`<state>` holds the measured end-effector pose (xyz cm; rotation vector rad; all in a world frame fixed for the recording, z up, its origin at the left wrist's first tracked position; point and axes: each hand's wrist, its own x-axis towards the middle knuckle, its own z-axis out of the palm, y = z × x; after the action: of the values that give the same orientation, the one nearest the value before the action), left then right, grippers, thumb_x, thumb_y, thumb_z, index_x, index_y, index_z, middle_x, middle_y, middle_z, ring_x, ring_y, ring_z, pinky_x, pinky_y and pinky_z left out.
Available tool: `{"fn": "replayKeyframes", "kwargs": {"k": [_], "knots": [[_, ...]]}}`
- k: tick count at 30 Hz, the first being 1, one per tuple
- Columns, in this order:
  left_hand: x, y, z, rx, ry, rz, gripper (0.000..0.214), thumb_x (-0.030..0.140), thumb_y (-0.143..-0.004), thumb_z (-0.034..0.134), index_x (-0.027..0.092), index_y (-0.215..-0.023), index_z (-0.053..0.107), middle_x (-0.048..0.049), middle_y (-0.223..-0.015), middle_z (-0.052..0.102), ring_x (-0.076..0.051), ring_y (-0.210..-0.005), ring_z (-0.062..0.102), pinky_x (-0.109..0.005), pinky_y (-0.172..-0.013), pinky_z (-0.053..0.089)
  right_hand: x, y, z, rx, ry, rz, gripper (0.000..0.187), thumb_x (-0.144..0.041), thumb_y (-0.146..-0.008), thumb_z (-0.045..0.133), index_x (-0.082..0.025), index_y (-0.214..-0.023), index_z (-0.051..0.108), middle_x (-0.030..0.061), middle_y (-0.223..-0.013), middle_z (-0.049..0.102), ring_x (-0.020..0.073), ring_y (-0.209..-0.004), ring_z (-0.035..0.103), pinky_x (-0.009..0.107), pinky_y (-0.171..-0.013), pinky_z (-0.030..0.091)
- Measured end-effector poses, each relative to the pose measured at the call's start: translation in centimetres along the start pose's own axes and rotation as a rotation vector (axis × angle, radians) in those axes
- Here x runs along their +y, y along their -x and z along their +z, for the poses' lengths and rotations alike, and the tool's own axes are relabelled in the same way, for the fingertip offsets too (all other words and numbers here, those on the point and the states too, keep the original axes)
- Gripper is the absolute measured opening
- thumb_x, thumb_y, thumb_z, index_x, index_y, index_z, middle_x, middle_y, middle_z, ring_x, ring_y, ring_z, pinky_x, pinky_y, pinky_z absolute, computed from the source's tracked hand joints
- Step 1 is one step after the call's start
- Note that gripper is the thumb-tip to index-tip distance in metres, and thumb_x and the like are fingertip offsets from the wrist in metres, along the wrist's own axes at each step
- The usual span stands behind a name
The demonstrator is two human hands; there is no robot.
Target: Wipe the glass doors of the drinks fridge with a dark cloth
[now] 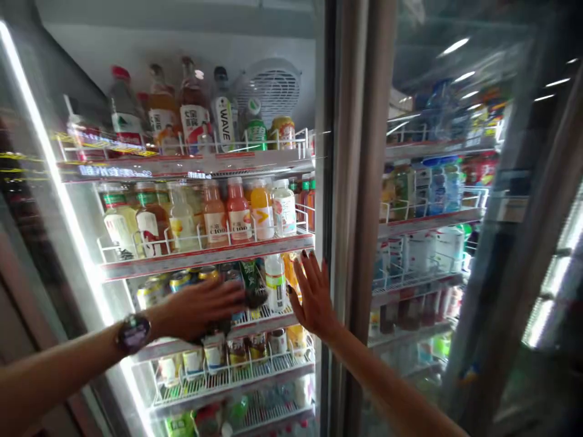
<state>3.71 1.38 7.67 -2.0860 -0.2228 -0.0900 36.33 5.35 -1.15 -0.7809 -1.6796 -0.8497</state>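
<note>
My left hand (203,306), with a watch (133,333) on its wrist, stretches in front of the third shelf, palm down. Its fingers are extended and smeared by motion. A dark patch beyond the fingertips is too blurred to name. Farther right, my right hand (313,297) is raised with fingers spread, holding nothing. It is nearest the clear bottle with a yellow-green label (275,284) and the upright door frame (353,243). Whether either hand touches anything, I cannot tell. Between the hands stands a dark green package (249,276). Cans (155,292) line the shelf behind my left hand.
Juice bottles (238,212) fill the second shelf behind a white wire rail. Taller bottles (195,115) and a green bottle (255,128) stand on the top shelf. Lower, a wire shelf (228,381) holds more cans. A glass-fronted section (423,243) with drinks lies to the right.
</note>
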Motion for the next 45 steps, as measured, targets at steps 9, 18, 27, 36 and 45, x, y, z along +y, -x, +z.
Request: {"fn": "replayKeyframes", "kwargs": {"k": [9,18,27,36,45], "knots": [[-7.5,-1.0,-4.9,0.229,-0.12,-0.711,0.078,0.044,-0.093,0.057,0.03,-0.164,0.027,-0.0056,-0.174,0.02,-0.033,-0.162,0.016,-0.06,-0.131,0.011,-3.7,-9.1,2.6,0.033,0.095,-0.049,0.082,-0.049,-0.101,0.049,-0.03,-0.169,0.006,0.008,-0.176,0.017,0.0424,-0.162,0.015,0.076,-0.127,0.009],[13.0,5.6,5.7,-0.027,-0.015,-0.441,0.079,0.054,-0.09,0.062,0.028,-0.161,0.037,0.0003,-0.172,0.028,-0.025,-0.161,0.018,-0.044,-0.132,0.016,-3.5,-8.3,2.5,0.016,0.189,-0.055,0.08,-0.05,-0.103,0.042,-0.027,-0.169,0.003,0.0052,-0.178,0.004,0.0369,-0.164,0.007,0.07,-0.129,0.01],[6.3,11.0,1.0,-0.089,-0.007,-0.301,0.072,0.036,-0.088,0.063,0.032,-0.156,0.044,0.0048,-0.169,0.034,-0.019,-0.162,0.018,-0.039,-0.132,0.018,-3.4,-8.2,2.3,0.021,0.139,-0.099,0.077,-0.049,-0.104,0.043,-0.026,-0.168,0.008,0.005,-0.177,0.002,0.0372,-0.164,0.006,0.071,-0.129,0.007],[-7.9,6.3,-5.7,0.346,-0.207,-0.997,0.07,0.049,-0.102,0.044,0.023,-0.165,0.027,-0.0056,-0.175,0.015,-0.032,-0.163,0.01,-0.061,-0.131,0.01,-3.1,-8.0,2.7,0.026,0.154,-0.089,0.075,-0.051,-0.104,0.04,-0.026,-0.168,0.011,0.0054,-0.177,0.005,0.0391,-0.163,0.009,0.072,-0.128,0.01],[17.7,13.0,6.8,-0.001,0.002,-0.748,0.07,0.052,-0.09,0.062,0.039,-0.156,0.044,0.0038,-0.155,0.056,-0.026,-0.15,0.038,-0.045,-0.13,0.012,-3.4,-8.0,2.5,0.025,0.133,-0.089,0.076,-0.048,-0.104,0.041,-0.026,-0.169,0.009,0.0053,-0.178,0.003,0.0384,-0.163,0.007,0.072,-0.128,0.009]]}}
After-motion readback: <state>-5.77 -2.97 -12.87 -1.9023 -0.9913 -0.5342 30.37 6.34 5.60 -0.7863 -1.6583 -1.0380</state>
